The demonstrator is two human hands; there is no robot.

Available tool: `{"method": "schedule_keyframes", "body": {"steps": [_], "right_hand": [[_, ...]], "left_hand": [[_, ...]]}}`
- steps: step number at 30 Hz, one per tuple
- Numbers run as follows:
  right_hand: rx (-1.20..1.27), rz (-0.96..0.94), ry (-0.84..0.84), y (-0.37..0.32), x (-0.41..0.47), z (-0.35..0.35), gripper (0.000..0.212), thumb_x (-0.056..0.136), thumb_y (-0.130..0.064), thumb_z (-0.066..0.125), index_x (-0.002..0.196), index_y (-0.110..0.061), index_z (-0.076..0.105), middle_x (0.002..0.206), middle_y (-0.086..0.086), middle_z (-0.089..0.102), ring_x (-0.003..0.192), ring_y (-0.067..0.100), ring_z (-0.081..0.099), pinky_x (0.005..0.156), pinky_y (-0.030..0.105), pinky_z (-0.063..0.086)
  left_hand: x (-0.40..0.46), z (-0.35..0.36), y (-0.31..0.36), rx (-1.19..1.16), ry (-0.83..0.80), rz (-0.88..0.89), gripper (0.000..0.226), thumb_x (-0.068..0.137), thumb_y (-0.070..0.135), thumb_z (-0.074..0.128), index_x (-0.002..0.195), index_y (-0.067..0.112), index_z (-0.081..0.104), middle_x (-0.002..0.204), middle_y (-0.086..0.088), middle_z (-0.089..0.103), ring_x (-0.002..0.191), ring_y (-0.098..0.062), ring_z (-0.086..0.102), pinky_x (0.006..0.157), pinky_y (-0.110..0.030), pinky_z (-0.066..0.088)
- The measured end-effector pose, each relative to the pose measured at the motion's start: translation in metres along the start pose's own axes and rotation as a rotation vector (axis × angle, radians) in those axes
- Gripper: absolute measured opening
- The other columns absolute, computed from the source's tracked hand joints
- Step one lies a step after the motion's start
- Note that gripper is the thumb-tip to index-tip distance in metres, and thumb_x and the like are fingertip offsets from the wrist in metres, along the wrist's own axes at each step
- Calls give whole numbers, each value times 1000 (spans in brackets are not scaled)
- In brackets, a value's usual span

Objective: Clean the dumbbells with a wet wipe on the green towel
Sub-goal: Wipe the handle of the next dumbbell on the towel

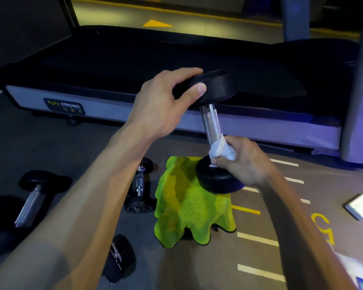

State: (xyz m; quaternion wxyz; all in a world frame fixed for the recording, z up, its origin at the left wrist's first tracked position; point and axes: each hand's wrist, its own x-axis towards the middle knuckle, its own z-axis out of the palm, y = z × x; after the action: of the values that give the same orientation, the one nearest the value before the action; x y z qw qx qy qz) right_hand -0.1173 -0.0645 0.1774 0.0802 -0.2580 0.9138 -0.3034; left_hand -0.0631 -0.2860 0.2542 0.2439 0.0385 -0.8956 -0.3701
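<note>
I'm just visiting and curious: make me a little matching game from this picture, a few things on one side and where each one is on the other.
Things:
1. wet wipe
2. green towel
3. upright dumbbell
4. small dumbbell

Places:
A. lying on the floor just left of the towel
B. spread on the floor under the upright dumbbell
C. pinched in the right hand against the metal handle
D. standing on end, its top weight held by the left hand

Pairs: 1-C, 2-B, 3-D, 4-A
</note>
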Motion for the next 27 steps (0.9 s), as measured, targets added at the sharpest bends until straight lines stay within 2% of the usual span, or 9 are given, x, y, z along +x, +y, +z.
{"method": "schedule_keyframes", "body": {"steps": [3, 6, 10, 12, 16, 19, 22, 25, 27], "right_hand": [[-16, -12, 16, 0, 3, -2, 41, 70, -50, 85, 93, -22, 67, 88, -4, 70, 90, 23, 61, 78, 38, 50], [13, -34, 21, 3, 2, -4, 36, 72, -51, 84, 92, -24, 70, 85, -4, 72, 87, 19, 63, 78, 37, 51], [25, -58, -129, 12, 4, -15, 47, 69, -60, 70, 98, -23, 73, 90, -2, 75, 88, 23, 68, 86, 47, 54], [62, -81, -182, 17, 5, -19, 46, 69, -56, 68, 101, -23, 73, 93, -2, 76, 91, 23, 70, 89, 50, 54], [171, -102, -241, 25, 8, -21, 50, 70, -53, 70, 104, -16, 71, 100, 11, 76, 99, 37, 68, 92, 59, 52], [205, -114, -285, 30, 12, -24, 37, 77, -36, 73, 105, -12, 72, 101, 15, 75, 92, 33, 69, 92, 59, 52], [268, -114, -307, 32, 11, -24, 29, 77, -24, 70, 101, -8, 73, 93, 13, 74, 84, 13, 58, 81, 47, 52], [351, -95, -291, 39, 9, -22, 18, 79, -8, 66, 94, -8, 75, 85, 6, 72, 81, 9, 56, 76, 36, 43], [383, -84, -277, 42, 5, -21, 23, 84, 8, 64, 94, -8, 76, 87, 6, 75, 81, 8, 60, 78, 34, 45]], "left_hand": [[0, 2, 3, -4, 0, 5, 50, 90, 68, 53, 136, 50, 59, 127, 13, 69, 118, -13, 66, 103, -44, 52], [2, 5, 8, 7, 1, 8, 49, 91, 66, 54, 136, 49, 60, 129, 13, 68, 118, -13, 66, 103, -43, 52], [1, 6, 15, 30, -12, 23, 49, 92, 64, 54, 138, 48, 59, 131, 11, 67, 120, -14, 63, 105, -44, 50], [0, 5, 17, 29, -16, 27, 48, 92, 63, 54, 138, 48, 59, 131, 11, 66, 120, -15, 63, 105, -44, 50], [-2, 5, 17, 17, -18, 29, 49, 92, 64, 55, 138, 48, 59, 130, 11, 67, 119, -15, 64, 104, -45, 51], [-3, 5, 16, 1, -21, 24, 47, 93, 62, 56, 138, 47, 59, 132, 12, 66, 119, -13, 64, 105, -42, 51], [-2, 6, 16, -15, -26, 30, 47, 94, 61, 56, 139, 46, 60, 133, 13, 66, 120, -11, 64, 106, -41, 50], [-2, 8, 18, -38, -42, 40, 46, 95, 59, 58, 139, 46, 60, 136, 13, 65, 123, -9, 62, 109, -38, 48], [-2, 10, 21, -49, -54, 55, 45, 96, 56, 60, 139, 45, 60, 137, 14, 64, 124, -7, 61, 110, -34, 47]]}}
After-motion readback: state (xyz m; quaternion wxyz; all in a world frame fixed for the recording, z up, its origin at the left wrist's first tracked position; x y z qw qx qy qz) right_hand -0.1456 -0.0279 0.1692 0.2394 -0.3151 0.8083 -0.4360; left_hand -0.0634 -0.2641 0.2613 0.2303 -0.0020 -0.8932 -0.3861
